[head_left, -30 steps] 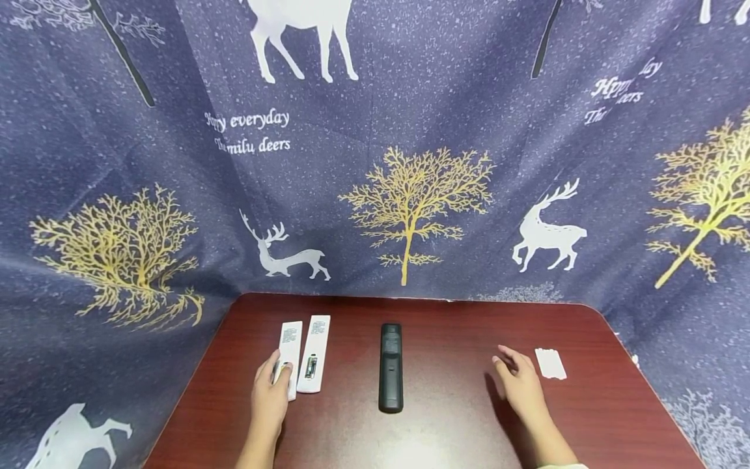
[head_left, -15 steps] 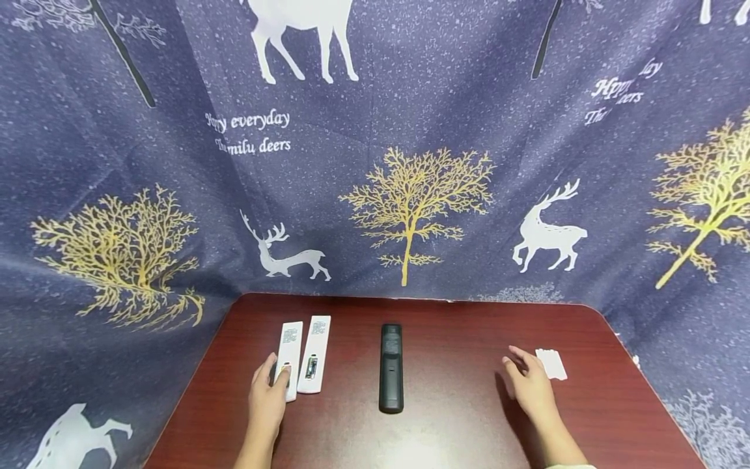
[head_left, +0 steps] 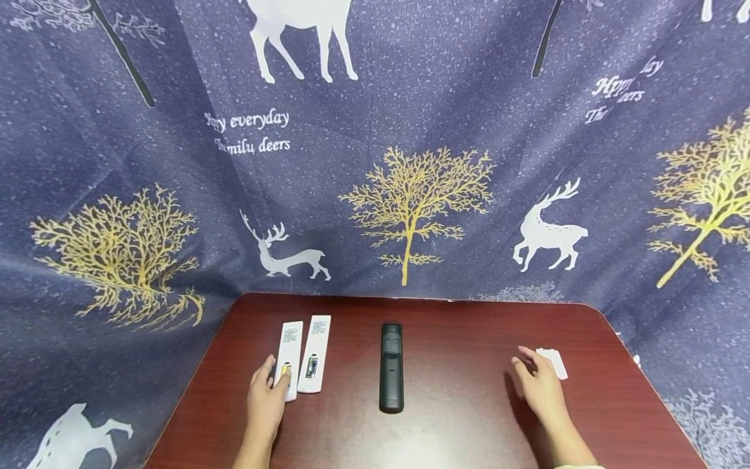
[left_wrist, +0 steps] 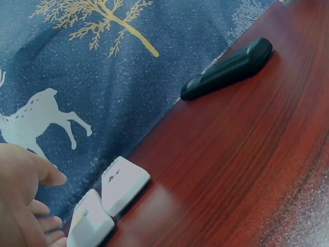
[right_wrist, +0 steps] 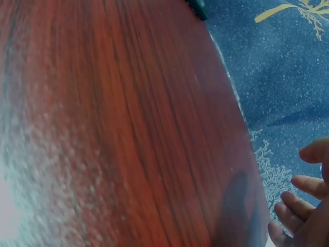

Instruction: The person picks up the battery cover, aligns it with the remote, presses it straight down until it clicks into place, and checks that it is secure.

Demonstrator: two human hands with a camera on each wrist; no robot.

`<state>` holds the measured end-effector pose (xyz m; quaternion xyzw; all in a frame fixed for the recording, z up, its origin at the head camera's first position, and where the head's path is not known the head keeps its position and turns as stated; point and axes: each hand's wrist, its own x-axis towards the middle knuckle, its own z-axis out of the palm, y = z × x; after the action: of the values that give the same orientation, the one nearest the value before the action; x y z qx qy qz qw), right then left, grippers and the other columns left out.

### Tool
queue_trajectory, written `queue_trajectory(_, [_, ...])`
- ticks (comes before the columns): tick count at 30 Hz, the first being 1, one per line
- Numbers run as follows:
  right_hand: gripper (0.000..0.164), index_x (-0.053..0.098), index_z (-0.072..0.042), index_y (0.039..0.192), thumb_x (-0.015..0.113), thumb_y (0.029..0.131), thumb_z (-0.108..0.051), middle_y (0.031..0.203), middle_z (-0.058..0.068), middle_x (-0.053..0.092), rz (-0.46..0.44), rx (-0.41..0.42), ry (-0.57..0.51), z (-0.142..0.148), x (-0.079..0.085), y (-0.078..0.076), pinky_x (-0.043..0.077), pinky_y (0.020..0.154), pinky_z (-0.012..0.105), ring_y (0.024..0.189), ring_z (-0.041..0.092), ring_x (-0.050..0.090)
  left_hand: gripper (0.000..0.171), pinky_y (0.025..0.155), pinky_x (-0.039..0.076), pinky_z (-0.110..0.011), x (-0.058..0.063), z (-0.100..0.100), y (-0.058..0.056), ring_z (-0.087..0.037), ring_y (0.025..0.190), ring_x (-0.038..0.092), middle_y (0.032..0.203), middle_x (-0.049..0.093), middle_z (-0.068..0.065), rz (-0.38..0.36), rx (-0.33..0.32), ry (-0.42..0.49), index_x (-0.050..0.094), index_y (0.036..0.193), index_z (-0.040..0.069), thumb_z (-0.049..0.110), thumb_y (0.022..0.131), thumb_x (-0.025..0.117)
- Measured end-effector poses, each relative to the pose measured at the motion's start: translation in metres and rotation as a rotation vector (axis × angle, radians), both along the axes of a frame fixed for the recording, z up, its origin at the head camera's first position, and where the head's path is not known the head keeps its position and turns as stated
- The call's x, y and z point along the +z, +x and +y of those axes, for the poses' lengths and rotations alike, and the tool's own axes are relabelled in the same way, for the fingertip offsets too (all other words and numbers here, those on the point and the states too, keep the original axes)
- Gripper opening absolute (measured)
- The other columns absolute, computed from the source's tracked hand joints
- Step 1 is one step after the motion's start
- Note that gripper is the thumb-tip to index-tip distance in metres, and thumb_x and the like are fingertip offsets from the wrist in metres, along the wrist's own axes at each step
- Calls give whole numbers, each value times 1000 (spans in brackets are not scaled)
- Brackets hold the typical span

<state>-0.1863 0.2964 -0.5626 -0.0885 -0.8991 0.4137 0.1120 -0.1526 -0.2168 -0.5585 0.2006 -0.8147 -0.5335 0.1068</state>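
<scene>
My left hand (head_left: 265, 397) is beside the left white remote control (head_left: 291, 339), fingers loosely bent along its left side. The thumb reaches over its lower part; in the left wrist view the thumb (left_wrist: 49, 174) looks raised off it. A yellow battery shows in that remote's uncovered compartment. Close to its right lies a second white remote control (head_left: 317, 332), with batteries in its uncovered compartment (head_left: 311, 366). My right hand (head_left: 541, 389) hovers above the table with relaxed fingers, holding nothing. It partly hides a flat white notched piece (head_left: 556, 363), seemingly battery covers.
A black remote control (head_left: 391, 368) lies back-up in the middle of the brown wooden table (head_left: 451, 365). A blue patterned cloth (head_left: 375, 117) hangs behind and at both sides of the table.
My right hand has moved to the right, toward the white notched piece, and now overlaps it in view. My left hand has drawn slightly back, showing more of the yellow battery.
</scene>
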Motion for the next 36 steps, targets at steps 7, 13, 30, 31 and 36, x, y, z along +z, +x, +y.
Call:
queue_trajectory(7, [48, 53, 2, 142, 53, 104, -28, 139, 31, 48, -38, -7, 22, 6, -2, 0, 48, 103, 40, 129, 44, 52, 66, 114, 39, -56, -4, -2, 0, -54, 135, 45, 154, 34, -34, -21, -18, -55, 35, 153, -5, 11, 95, 60])
queue_trajectory(13, [45, 56, 4, 138, 56, 103, -24, 135, 31, 55, 4, -15, 56, 13, -5, -2, 45, 94, 19, 124, 42, 57, 68, 115, 38, -57, -4, -2, -1, -53, 137, 43, 153, 34, -35, -52, -28, -63, 33, 154, -5, 10, 94, 61])
queue_trajectory(30, [44, 57, 6, 135, 57, 101, -22, 135, 36, 50, -5, -65, 46, 25, -3, -3, 36, 106, 61, 128, 50, 47, 72, 113, 36, -61, -9, -3, -3, -47, 134, 45, 147, 45, -32, -75, -33, -110, 31, 154, -8, 9, 92, 63])
queue_trajectory(31, [45, 56, 6, 135, 57, 101, -23, 136, 36, 49, -11, -68, 48, 26, -2, -3, 36, 107, 62, 129, 51, 45, 72, 113, 36, -61, -10, -3, -3, -47, 133, 46, 146, 46, -33, -70, -31, -122, 32, 153, -8, 9, 91, 64])
queue_trajectory(36, [46, 55, 7, 137, 57, 100, -21, 139, 39, 44, -28, -85, 50, 29, -2, -4, 34, 108, 62, 131, 53, 42, 71, 110, 37, -61, -13, -5, -5, -48, 130, 49, 142, 50, -33, -59, -29, -188, 36, 150, -11, 9, 89, 67])
